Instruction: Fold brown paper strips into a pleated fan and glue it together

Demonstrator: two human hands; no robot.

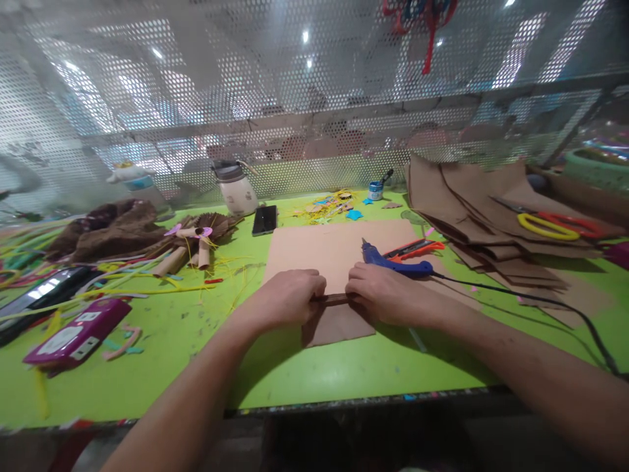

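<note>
A small piece of brown paper (338, 323) lies near the table's front edge, its far edge folded into a narrow strip. My left hand (296, 295) pinches the left end of that strip, fingers closed. At the right end, my right hand (376, 292) grips the strip with curled fingers. Both hands rest over a light brown board (314, 249). Just beyond my right hand lies a blue glue gun (405, 267) with a black cord. An orange cutter (420, 249) is behind the glue gun.
Brown paper sheets (472, 210) are stacked at the right, with yellow-handled scissors (548, 227) on them. A phone (265, 220), a bottle (236, 189) and a paint jar (375, 191) stand or lie farther back. A purple device (78, 333) and yellow strands are at the left.
</note>
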